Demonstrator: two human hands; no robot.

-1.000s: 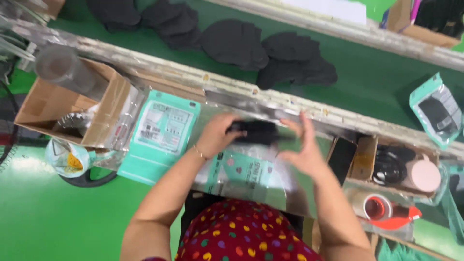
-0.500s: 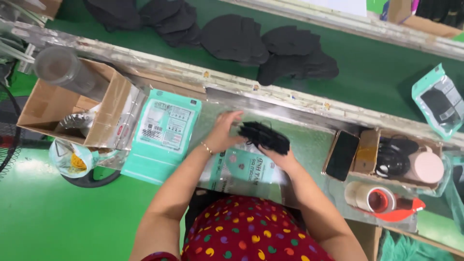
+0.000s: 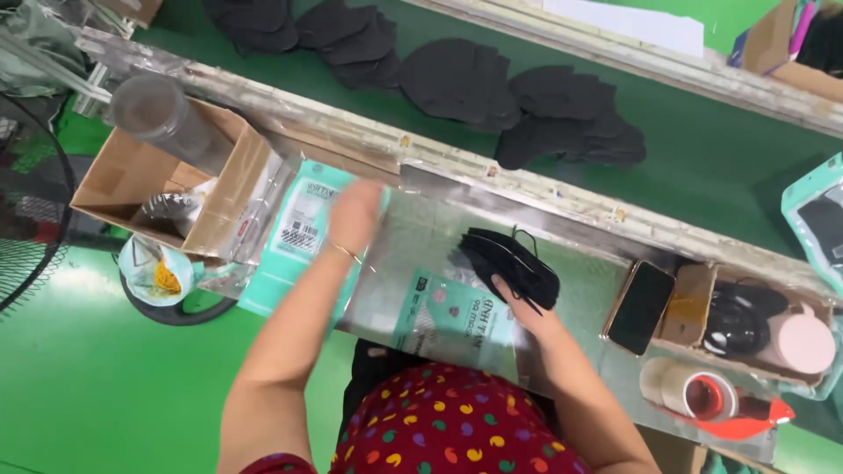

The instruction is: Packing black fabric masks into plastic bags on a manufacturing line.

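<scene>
Fingers of left hand (image 3: pixel 353 213) spread loosely and open, palm down, touching top of teal-and-white printed plastic pouch stack (image 3: pixel 299 230) at 10 o'clock from body. Right hand (image 3: pixel 527 312) closed around lower edge of stack of black fabric face masks (image 3: pixel 514 263), thumb and fingers pinching it over shiny steel worktop (image 3: pixel 413 246). Masks held at 1 o'clock from body, at 3 o'clock from left hand and well apart from it. Single teal printed pouch (image 3: pixel 457 316) flat on worktop at 12 o'clock, just beside right hand, partly under masks.

Open brown cardboard box (image 3: pixel 132 175) at 9 o'clock from left hand, holding clear plastic film and a grey tube; exact contents hard to tell. Small cardboard tray (image 3: pixel 689 303) at 3 o'clock from right hand, with coiled black cord (image 3: pixel 733 320) and pale pink round container (image 3: pixel 803 342) inside. Black phone (image 3: pixel 641 307) leaning against tray's left wall. Roll of tan packing tape on red dispenser (image 3: pixel 702 399) at 4 o'clock. Loose black masks (image 3: pixel 527 110) scattered on green conveyor belt (image 3: pixel 720 167) at 12 o'clock.
</scene>
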